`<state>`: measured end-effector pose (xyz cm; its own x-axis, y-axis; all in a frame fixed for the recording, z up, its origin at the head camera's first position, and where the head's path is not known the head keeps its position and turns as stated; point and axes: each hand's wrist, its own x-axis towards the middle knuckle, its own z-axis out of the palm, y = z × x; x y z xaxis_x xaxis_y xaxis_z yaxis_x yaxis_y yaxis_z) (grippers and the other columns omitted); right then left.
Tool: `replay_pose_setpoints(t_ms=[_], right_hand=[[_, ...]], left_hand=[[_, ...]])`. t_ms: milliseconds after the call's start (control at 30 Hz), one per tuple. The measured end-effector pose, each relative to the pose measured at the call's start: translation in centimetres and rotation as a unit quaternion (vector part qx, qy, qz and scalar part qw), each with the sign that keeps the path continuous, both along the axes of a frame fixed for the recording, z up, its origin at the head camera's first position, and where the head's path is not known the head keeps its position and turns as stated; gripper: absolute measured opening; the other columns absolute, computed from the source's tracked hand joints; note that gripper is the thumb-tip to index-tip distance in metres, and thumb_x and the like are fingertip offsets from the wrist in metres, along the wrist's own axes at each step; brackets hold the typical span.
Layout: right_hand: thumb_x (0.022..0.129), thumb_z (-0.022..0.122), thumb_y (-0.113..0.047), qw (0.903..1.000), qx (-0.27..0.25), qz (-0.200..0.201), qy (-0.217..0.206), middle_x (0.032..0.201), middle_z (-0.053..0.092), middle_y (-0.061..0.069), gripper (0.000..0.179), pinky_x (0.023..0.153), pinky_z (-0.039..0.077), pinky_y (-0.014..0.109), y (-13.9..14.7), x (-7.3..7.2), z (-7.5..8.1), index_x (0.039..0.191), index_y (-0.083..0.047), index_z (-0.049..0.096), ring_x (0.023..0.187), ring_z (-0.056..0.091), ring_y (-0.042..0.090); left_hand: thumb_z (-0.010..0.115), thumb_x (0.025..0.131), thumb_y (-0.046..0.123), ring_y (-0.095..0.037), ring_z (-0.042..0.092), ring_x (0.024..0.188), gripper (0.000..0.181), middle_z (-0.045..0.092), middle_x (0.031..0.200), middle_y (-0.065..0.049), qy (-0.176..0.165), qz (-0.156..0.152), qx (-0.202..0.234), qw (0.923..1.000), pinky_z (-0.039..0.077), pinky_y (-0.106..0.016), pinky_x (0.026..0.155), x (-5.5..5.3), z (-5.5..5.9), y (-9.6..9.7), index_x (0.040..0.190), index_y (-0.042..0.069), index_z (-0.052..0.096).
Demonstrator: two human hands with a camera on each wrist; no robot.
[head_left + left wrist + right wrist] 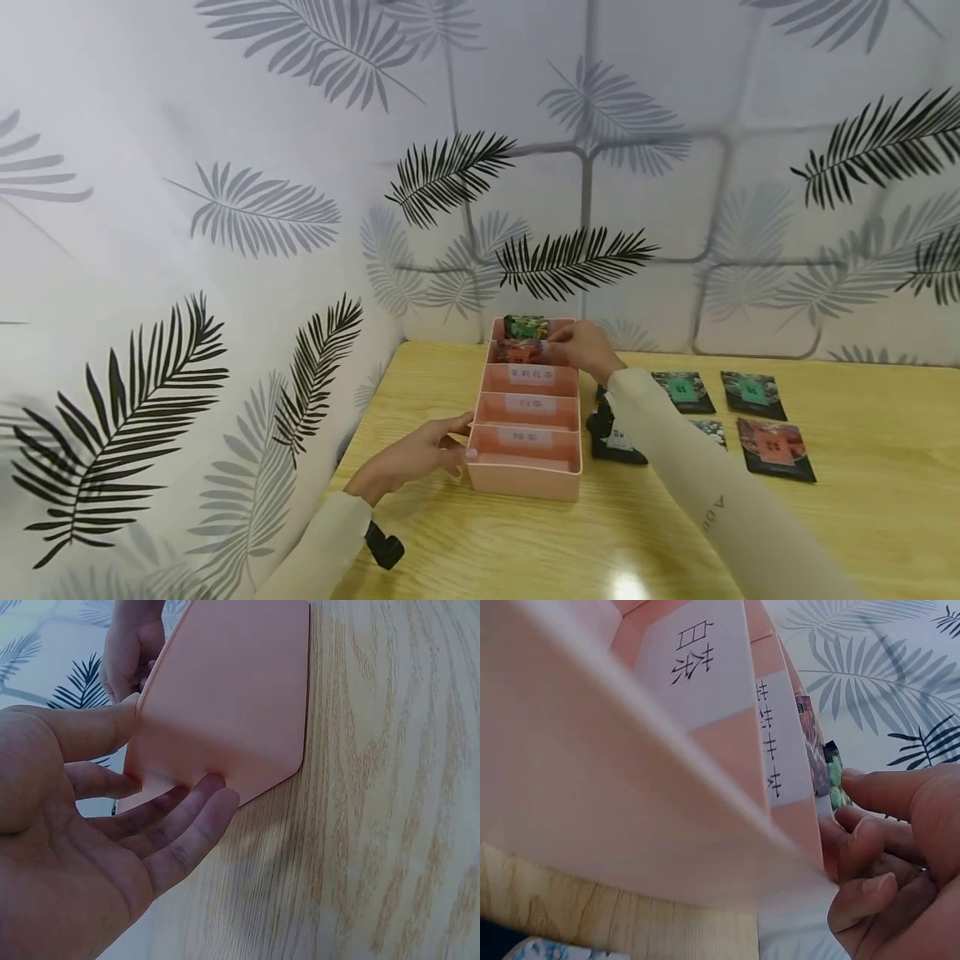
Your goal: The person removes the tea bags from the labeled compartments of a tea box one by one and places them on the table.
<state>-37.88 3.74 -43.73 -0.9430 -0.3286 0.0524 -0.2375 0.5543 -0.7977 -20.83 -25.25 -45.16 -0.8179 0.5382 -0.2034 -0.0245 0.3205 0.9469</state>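
Note:
A pink divided box (525, 479) with labelled compartments stands on the table. A red packet (519, 351) lies in a rear compartment, with a green packet (527, 327) behind it. My left hand (416, 454) touches the box's left wall near the front corner; its thumb reaches the rim and the fingers (196, 825) lie loosely against the outside. Over the right rim, by the two packets, is my right hand (588, 350). In the right wrist view its thumb (881, 791) is beside the green packet and the other fingers bend loosely; some fingertips are hidden behind a divider.
Right of the box lie two green-labelled packets (682, 392) (753, 394) and a red-labelled packet (776, 448). A dark packet (617, 446) lies close to the box. Another packet (711, 432) is partly covered by my right sleeve. A leaf-patterned curtain (637, 200) hangs behind the table.

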Motion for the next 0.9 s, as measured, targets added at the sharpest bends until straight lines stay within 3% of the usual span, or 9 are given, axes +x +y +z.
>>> replay_pose_setpoints(t_ms=[100, 267, 367, 533, 667, 900], right_hand=[[0.092, 0.065, -0.023, 0.9999, 0.01, -0.003, -0.005, 0.124, 0.061, 0.014, 0.031, 0.071, 0.055, 0.039, -0.6, 0.1, 0.3, 0.117, -0.004, 0.069, 0.092, 0.063, 0.026], [0.091, 0.067, -0.021, 0.9995, 0.021, -0.009, -0.019, 0.128, 0.058, 0.015, 0.032, 0.058, 0.054, 0.036, -1.3, 0.2, 0.6, 0.117, -0.003, 0.066, 0.067, 0.064, 0.025], [0.09, 0.068, -0.022, 0.9993, 0.031, -0.006, -0.021, 0.123, 0.061, 0.014, 0.033, 0.059, 0.055, 0.036, -1.5, 0.1, 0.6, 0.118, -0.005, 0.065, 0.072, 0.064, 0.024], [0.089, 0.07, -0.026, 0.9961, 0.081, 0.019, 0.028, 0.106, 0.067, 0.005, 0.024, 0.071, 0.054, 0.039, -1.8, -0.3, 0.3, 0.109, -0.012, 0.071, 0.087, 0.064, 0.02], [0.089, 0.069, -0.029, 0.9893, 0.117, 0.032, 0.081, 0.102, 0.068, -0.002, 0.013, 0.068, 0.051, 0.037, -2.0, -0.4, -0.1, 0.094, -0.02, 0.077, 0.081, 0.063, 0.016], [0.093, 0.064, -0.026, 0.9889, 0.098, 0.038, 0.106, 0.098, 0.068, 0.001, 0.015, 0.066, 0.051, 0.037, -1.8, 0.0, 0.2, 0.093, -0.016, 0.076, 0.076, 0.062, 0.015]], left_hand=[[0.059, 0.096, 0.025, -0.028, 0.058, 0.105, 0.069, 0.038, 0.147, -0.004, -0.005, 0.001, 0.001, 1.0, 0.047, -0.057, 0.086, 0.1, 0.0, 0.1, 0.154, 0.017, 0.021], [0.059, 0.096, 0.027, -0.024, 0.057, 0.109, 0.07, 0.04, 0.145, -0.007, -0.005, 0.005, -0.001, 1.0, 0.049, -0.054, 0.087, 0.2, 0.0, 0.4, 0.153, 0.016, 0.021], [0.059, 0.096, 0.025, -0.026, 0.057, 0.108, 0.069, 0.041, 0.144, -0.009, -0.004, 0.003, 0.001, 1.0, 0.048, -0.054, 0.087, 0.2, 0.0, 0.5, 0.153, 0.015, 0.021], [0.058, 0.097, 0.025, -0.026, 0.057, 0.107, 0.069, 0.042, 0.143, -0.01, 0.0, 0.002, 0.003, 1.0, 0.049, -0.054, 0.086, 0.2, 0.1, 0.3, 0.153, 0.015, 0.021], [0.059, 0.096, 0.025, -0.026, 0.058, 0.107, 0.069, 0.042, 0.143, -0.009, 0.0, 0.003, 0.005, 1.0, 0.049, -0.054, 0.086, 0.1, 0.1, 0.3, 0.153, 0.016, 0.022], [0.059, 0.096, 0.025, -0.026, 0.058, 0.107, 0.068, 0.041, 0.144, -0.007, -0.002, 0.007, 0.002, 1.0, 0.049, -0.054, 0.086, 0.1, 0.1, 0.1, 0.153, 0.016, 0.022]])
